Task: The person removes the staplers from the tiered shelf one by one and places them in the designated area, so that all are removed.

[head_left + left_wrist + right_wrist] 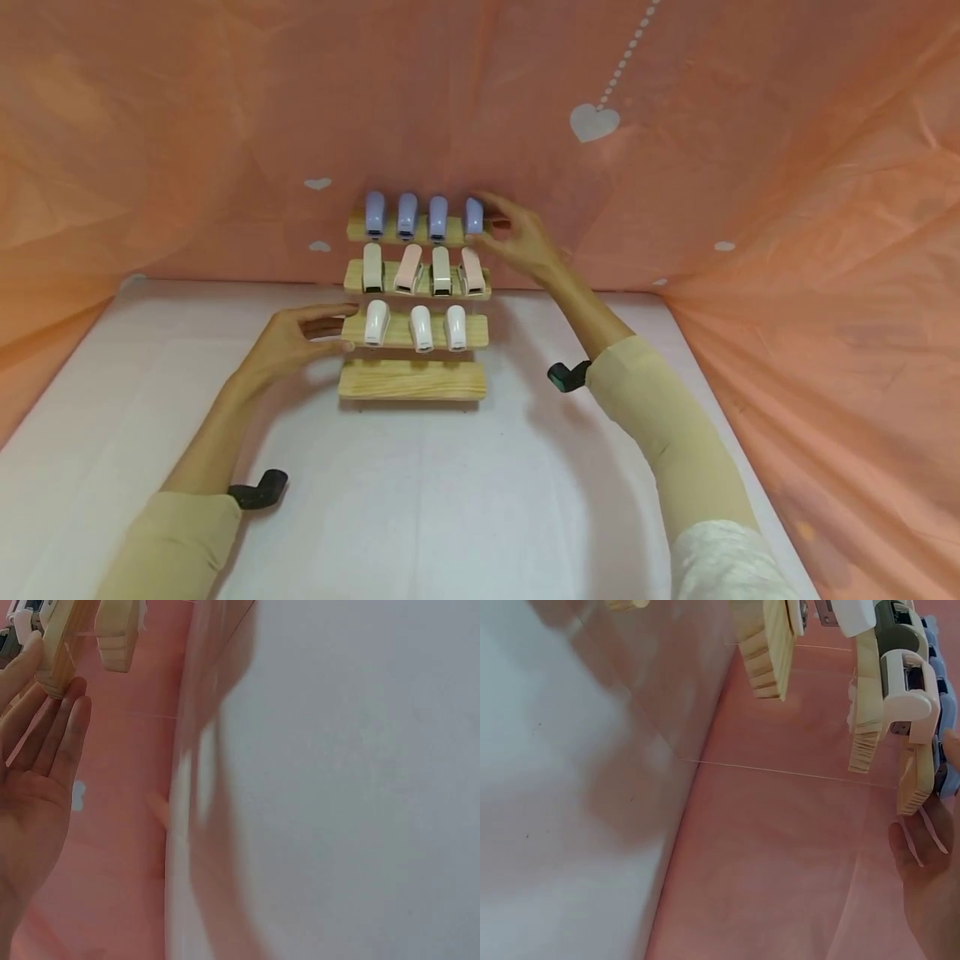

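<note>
A tiered wooden rack (pixel 412 382) holds rows of mini staplers. At the right end of its top shelf, my right hand (pixel 522 242) pinches a blue-purple stapler (pixel 474 217), thumb at the front and index finger behind. In the right wrist view, the other fingers (pixel 928 832) reach below that shelf's end. My left hand (pixel 288 340) grips the left end of the third shelf down, thumb in front and fingers behind. The left wrist view shows its fingers (pixel 71 739) fairly straight beside the wood. Three more blue-purple staplers (pixel 407 215) stand on the top shelf.
Grey-green and pink staplers (pixel 408 268) line the second shelf, and three white staplers (pixel 422 328) the third. The lowest shelf is bare wood. The rack stands on a white-covered table (pixel 360 500) before a pink-orange curtain (pixel 247 125); the curtain also hangs at both sides.
</note>
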`<action>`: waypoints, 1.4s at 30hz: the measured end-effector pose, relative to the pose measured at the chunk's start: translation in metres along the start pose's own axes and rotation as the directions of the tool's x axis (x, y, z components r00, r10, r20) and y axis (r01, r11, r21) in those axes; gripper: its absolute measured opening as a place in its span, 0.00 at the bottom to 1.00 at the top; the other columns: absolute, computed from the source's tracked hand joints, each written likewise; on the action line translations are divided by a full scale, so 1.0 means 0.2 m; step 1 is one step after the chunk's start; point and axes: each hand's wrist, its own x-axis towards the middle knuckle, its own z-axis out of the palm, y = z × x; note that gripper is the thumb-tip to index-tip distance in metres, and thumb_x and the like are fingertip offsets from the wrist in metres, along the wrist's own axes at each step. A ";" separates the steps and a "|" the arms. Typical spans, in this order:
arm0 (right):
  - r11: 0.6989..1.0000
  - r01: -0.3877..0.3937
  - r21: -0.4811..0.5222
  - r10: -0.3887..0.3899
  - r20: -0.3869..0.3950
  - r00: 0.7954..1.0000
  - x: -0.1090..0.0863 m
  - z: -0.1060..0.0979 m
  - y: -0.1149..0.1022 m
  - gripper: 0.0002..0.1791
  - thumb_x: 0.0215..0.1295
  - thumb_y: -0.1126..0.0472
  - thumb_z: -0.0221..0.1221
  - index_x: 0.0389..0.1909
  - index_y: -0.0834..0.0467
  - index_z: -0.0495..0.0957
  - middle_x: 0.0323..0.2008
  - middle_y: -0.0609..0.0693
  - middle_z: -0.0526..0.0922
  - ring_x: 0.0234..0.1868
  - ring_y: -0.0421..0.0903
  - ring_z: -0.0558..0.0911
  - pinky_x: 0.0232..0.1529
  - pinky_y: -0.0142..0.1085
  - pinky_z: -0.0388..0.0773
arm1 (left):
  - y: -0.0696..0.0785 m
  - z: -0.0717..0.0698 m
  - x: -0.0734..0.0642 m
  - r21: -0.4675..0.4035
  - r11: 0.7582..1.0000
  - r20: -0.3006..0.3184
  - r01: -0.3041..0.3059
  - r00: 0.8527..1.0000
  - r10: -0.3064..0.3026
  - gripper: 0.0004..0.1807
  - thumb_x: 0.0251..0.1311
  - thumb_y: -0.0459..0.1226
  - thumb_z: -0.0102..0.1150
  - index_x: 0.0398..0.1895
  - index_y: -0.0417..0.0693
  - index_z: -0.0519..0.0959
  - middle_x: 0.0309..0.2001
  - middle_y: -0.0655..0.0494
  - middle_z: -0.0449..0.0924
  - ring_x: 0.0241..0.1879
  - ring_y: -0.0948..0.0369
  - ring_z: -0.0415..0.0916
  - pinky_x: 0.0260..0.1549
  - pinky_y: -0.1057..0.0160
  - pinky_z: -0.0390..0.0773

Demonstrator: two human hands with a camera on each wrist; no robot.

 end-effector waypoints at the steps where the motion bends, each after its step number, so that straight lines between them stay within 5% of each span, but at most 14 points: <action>1: 1.000 -0.006 0.006 0.006 0.001 1.000 0.00 0.00 0.00 0.36 0.60 0.56 0.70 0.69 0.56 0.70 0.61 0.55 0.78 0.56 0.49 0.79 0.60 0.38 0.74 | 0.00 0.00 0.00 0.005 1.000 0.001 -0.001 1.000 0.001 0.30 0.56 0.36 0.73 0.63 0.40 0.77 0.60 0.42 0.78 0.52 0.69 0.78 0.51 0.69 0.79; 9: 0.997 -0.022 0.071 0.023 -0.014 1.000 -0.02 -0.03 0.02 0.37 0.56 0.62 0.72 0.68 0.58 0.72 0.59 0.57 0.79 0.55 0.50 0.79 0.60 0.38 0.73 | 0.00 0.01 0.01 0.006 1.000 0.003 0.004 1.000 -0.004 0.30 0.56 0.36 0.73 0.62 0.40 0.78 0.59 0.42 0.79 0.54 0.58 0.79 0.53 0.65 0.79; 18: 0.989 -0.061 0.133 0.065 -0.025 0.998 -0.06 -0.10 0.06 0.36 0.56 0.65 0.72 0.67 0.60 0.72 0.59 0.60 0.79 0.54 0.53 0.79 0.59 0.42 0.76 | 0.00 0.02 0.02 -0.033 0.999 -0.015 0.025 1.000 -0.026 0.29 0.54 0.34 0.74 0.61 0.37 0.78 0.59 0.39 0.78 0.50 0.65 0.80 0.49 0.72 0.79; 29: 0.984 -0.108 0.139 0.113 -0.025 0.993 -0.15 -0.13 0.11 0.35 0.54 0.72 0.71 0.66 0.65 0.72 0.59 0.65 0.78 0.56 0.60 0.79 0.60 0.50 0.75 | 0.00 0.00 0.02 -0.028 0.999 -0.011 0.025 1.000 -0.025 0.29 0.53 0.33 0.74 0.60 0.37 0.79 0.60 0.40 0.78 0.50 0.68 0.79 0.51 0.67 0.80; 42: 0.969 -0.165 0.184 0.162 0.030 0.986 -0.28 -0.11 0.05 0.32 0.53 0.81 0.65 0.62 0.74 0.69 0.58 0.71 0.75 0.58 0.66 0.76 0.61 0.58 0.72 | -0.01 -0.01 0.02 -0.035 0.998 0.011 0.046 0.999 -0.046 0.30 0.54 0.36 0.74 0.61 0.39 0.78 0.60 0.40 0.77 0.50 0.67 0.79 0.48 0.72 0.79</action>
